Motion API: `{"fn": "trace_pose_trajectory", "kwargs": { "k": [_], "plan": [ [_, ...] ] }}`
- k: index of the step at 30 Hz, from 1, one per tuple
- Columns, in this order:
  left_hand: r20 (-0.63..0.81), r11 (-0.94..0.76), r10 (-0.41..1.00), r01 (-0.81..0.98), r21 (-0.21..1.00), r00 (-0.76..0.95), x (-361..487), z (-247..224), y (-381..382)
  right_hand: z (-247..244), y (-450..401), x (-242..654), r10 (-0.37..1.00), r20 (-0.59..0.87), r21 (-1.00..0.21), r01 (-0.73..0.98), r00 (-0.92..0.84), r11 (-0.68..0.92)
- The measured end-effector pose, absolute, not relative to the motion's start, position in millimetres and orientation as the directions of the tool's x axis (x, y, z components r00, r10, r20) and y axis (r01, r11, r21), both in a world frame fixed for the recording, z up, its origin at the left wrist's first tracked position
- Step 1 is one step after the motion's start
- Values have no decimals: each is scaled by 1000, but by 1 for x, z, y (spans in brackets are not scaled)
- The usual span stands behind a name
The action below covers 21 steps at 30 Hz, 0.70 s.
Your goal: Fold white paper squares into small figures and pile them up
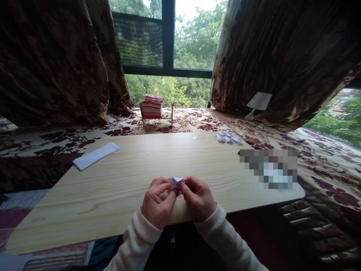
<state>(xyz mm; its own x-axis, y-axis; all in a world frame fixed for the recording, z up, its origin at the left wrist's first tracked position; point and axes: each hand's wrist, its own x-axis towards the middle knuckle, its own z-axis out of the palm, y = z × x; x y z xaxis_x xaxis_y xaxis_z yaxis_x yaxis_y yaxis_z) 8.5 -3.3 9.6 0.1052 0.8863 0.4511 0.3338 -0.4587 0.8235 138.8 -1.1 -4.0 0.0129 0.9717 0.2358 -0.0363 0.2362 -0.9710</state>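
Near the front edge of the wooden table, a small folded white paper is held between both hands. My left hand pinches its left side with thumb and fingers. On its right side, my right hand grips the paper in the same way. The thumbs are close together at its lower part, and the fingers hide some of the folds. A stack of white paper strips lies at the table's left. Several folded white paper pieces sit in a group at the back right.
A pixelated patch covers something at the table's right. Behind the table, a small wooden rack holds striped folded cloths, and a white lamp stands on patterned fabric. Curtains flank the window.
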Motion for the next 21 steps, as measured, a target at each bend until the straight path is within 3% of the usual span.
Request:
{"fn": "trace_pose_trajectory", "kwargs": {
  "k": [13, 17, 21],
  "plan": [
    [426, -427, 901, 339, 838, 83, 8, 6, -1, 2, -7, 141, 974, 208, -977, 63, 84, 204],
    [429, -426, 900, 346, 836, 70, 9, 6, -1, 3, -6, 146, 913, 386, -912, 202, 130, 357],
    [449, -461, 885, 369, 807, 123, 12, 6, -1, 3, -3, 149, 846, 521, -841, 233, 111, 488]
  ]
}}
